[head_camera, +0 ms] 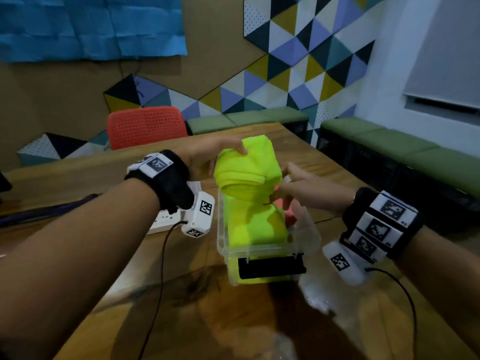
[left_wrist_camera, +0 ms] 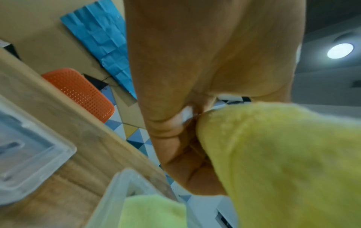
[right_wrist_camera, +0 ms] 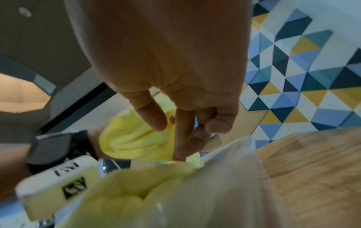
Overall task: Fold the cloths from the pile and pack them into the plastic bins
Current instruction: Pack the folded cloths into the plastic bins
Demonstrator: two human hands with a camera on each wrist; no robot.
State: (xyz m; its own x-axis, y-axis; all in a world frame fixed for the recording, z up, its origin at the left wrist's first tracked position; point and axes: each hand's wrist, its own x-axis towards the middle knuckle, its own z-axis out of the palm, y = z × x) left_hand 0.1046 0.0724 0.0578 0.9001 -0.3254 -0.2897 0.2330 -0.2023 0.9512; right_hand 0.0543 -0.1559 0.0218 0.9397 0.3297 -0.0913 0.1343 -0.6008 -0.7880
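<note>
Head view: a folded bundle of bright yellow-green cloth (head_camera: 246, 167) is held above a clear plastic bin (head_camera: 262, 252) that stands on the wooden tabletop (head_camera: 181, 302) near the middle of the scene. The left hand (head_camera: 207, 158) holds the bundle from its left side, thumb over the top edge and fingers curled behind it, so this grip is clamped on the cloth. The right hand (head_camera: 304, 189) meets the bundle's lower right corner; its fingers (head_camera: 281, 194) point toward the cloth and the bin's rim. More yellow-green cloths (head_camera: 257, 224) already lie packed inside the bin, filling it from the near wall to about the middle, and something red (head_camera: 287, 211) shows at the bin's far right. A black latch (head_camera: 270, 267) sits on the bin's near end.

Left wrist view: the palm and curled fingers (left_wrist_camera: 175, 138) press against the cloth (left_wrist_camera: 283, 162); a second clear container (left_wrist_camera: 29, 154) rests on the tabletop to the left.

Right wrist view: the right hand (right_wrist_camera: 175, 77) has thumb and index finger (right_wrist_camera: 183, 135) closing on a fold of the cloth (right_wrist_camera: 134, 141), a light pinch; the remaining fingers are curled.

Surroundings: an orange chair (head_camera: 146, 127) stands at the far edge of the tabletop, and a white power strip (head_camera: 166, 222) lies left of the bin.
</note>
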